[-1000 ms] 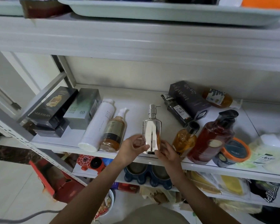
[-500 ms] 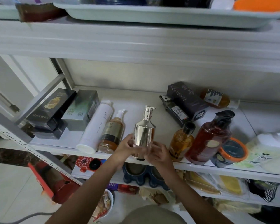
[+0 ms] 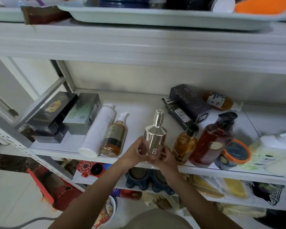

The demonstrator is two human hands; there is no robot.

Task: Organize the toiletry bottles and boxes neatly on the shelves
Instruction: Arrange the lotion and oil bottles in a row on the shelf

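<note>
1. Head view: a mirror-bright silver bottle (image 3: pixel 153 139), cylindrical with sloped shoulders and a narrow pump neck, is held almost upright at the near edge of the smooth white shelf (image 3: pixel 139 103). A pale "8" is seen low on its face.
2. Its base is gripped by the left hand (image 3: pixel 134 154) and the right hand (image 3: pixel 167 156), with fingers curled round it from either side.
3. On the left, a matte white bottle (image 3: pixel 97 129) and a glassy amber pump bottle (image 3: pixel 114 138) are laid flat. On the right, a translucent red bottle (image 3: pixel 213 139) is seen.
4. Since a second ago, the silver bottle has been drawn nearer and turned; its neighbours are unmoved.
</note>
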